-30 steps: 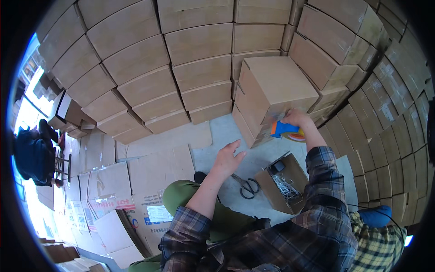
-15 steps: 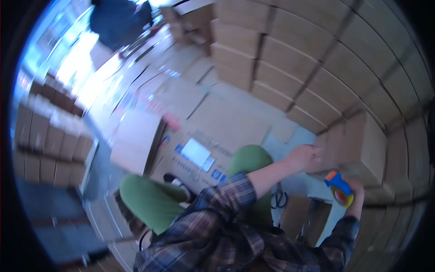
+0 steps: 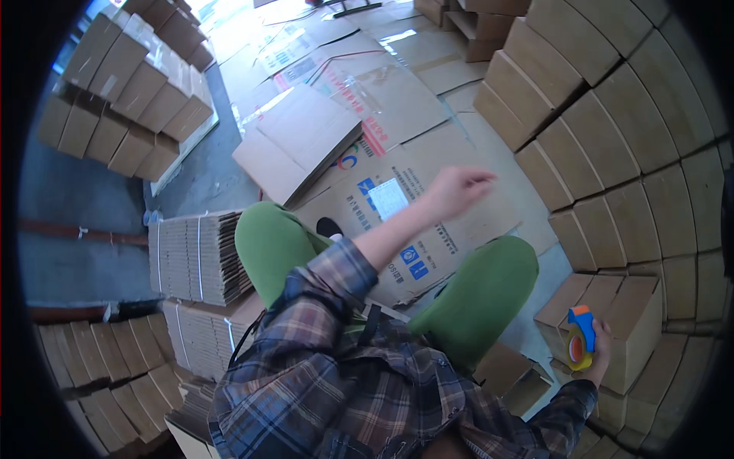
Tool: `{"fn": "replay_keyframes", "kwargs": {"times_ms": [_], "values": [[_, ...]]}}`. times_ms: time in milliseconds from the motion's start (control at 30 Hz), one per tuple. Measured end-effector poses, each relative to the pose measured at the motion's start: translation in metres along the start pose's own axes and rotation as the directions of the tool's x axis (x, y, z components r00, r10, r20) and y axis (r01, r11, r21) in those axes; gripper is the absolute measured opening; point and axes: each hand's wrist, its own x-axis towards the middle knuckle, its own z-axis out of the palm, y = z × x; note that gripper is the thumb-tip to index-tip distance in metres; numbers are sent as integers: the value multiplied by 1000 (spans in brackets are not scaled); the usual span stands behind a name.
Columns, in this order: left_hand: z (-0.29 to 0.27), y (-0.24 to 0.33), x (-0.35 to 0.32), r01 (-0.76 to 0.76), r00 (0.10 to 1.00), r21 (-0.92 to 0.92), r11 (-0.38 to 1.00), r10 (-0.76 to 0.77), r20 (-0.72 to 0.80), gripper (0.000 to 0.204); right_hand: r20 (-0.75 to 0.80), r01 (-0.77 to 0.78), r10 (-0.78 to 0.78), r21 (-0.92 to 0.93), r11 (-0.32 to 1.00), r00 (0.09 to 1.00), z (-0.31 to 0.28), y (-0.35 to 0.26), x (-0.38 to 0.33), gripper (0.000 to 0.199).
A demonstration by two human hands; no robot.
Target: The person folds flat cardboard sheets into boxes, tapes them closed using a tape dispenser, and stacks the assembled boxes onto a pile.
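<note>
I sit with my green-trousered knees (image 3: pixel 489 291) up. My left hand (image 3: pixel 459 190) reaches forward with loose fingers and holds nothing, hovering over a flattened printed carton (image 3: pixel 436 229) on the floor. My right hand (image 3: pixel 600 353), low at the right, grips a blue and orange tape dispenser (image 3: pixel 579 344). The dispenser rests against a closed cardboard box (image 3: pixel 634 314) beside my right knee.
A wall of stacked cardboard boxes (image 3: pixel 612 115) curves along the right. More flattened cartons (image 3: pixel 298 141) lie ahead on the floor. Tied bundles of flat cardboard (image 3: pixel 191 256) stand at my left, with box stacks (image 3: pixel 130 84) beyond and a small open carton (image 3: pixel 508 375) by my right hip.
The view has swung left, away from the box wall toward the floor. My left hand has left the box and stretched out over the flat cartons. My right hand still holds the dispenser.
</note>
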Motion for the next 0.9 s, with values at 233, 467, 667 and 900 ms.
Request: {"fn": "replay_keyframes", "kwargs": {"times_ms": [233,467,667,900], "values": [[-207,-135,-39,516,736,86,853,-389,-554,35,231,-125,93,131,983,968,50,-103,-28,42],[-287,-226,-82,906,50,-146,398,-441,-896,53,156,224,-197,-186,957,968,122,-265,-42,39],[-323,-280,-142,784,-271,-507,358,-537,-799,57,315,428,-388,-65,901,866,234,-379,-66,35],[-315,-273,-134,824,-368,-520,224,-486,-793,54,469,443,-404,28,896,786,339,-423,-100,34]]}}
